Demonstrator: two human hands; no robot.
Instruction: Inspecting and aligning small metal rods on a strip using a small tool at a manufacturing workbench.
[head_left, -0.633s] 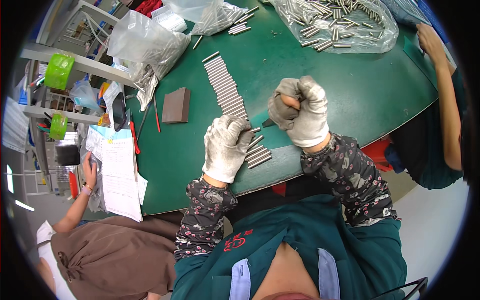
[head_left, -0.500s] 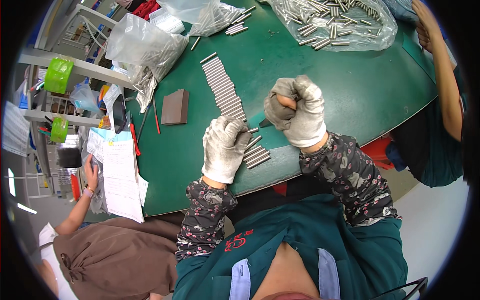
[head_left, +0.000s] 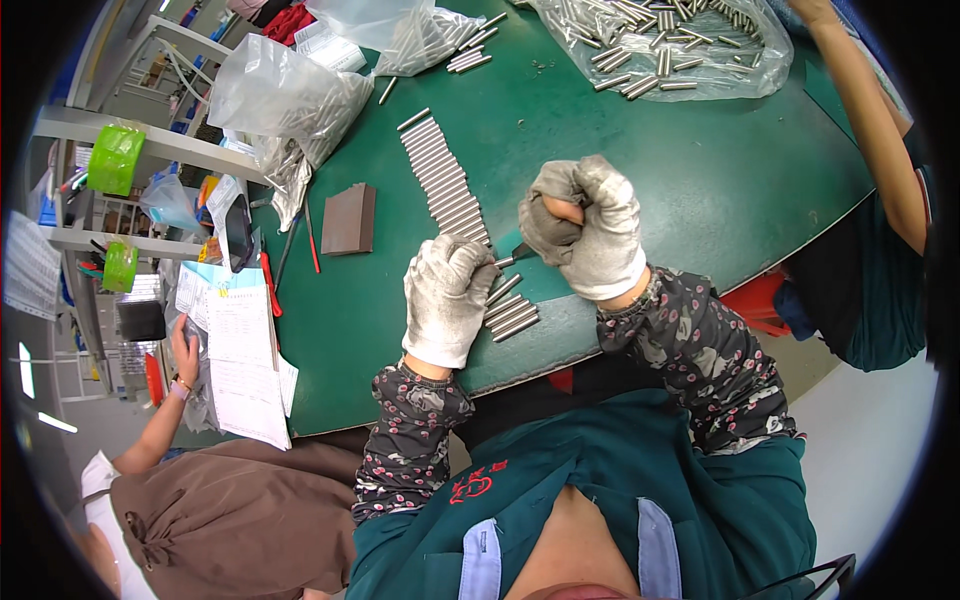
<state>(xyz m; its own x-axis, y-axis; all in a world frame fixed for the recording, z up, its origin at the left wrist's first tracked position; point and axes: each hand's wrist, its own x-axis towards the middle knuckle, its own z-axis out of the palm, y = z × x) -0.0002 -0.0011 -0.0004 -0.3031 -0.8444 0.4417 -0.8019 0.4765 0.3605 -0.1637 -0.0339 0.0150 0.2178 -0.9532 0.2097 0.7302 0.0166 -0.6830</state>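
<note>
My left hand, in a greyish-white glove, is closed on a short metal pin, whose end sticks out to the right. My right hand, gloved too, with a bare fingertip showing, forms a fist round a dark tool; only its narrow tip is visible, at the pin's end. Whether the two touch, I cannot tell. Beyond my left hand runs a long row of metal pins laid side by side. Several loose pins lie just right of that hand, near the table edge.
The green table carries a brown block, a red-handled tool and papers at left. Bags of pins stand at far left; an open plastic bag of pins lies far right. People sit on both sides.
My right hand has shifted slightly left, bringing the dark tool's tip to the end of the held pin. My left hand stays almost in place. The co-worker's arm at right has moved up.
</note>
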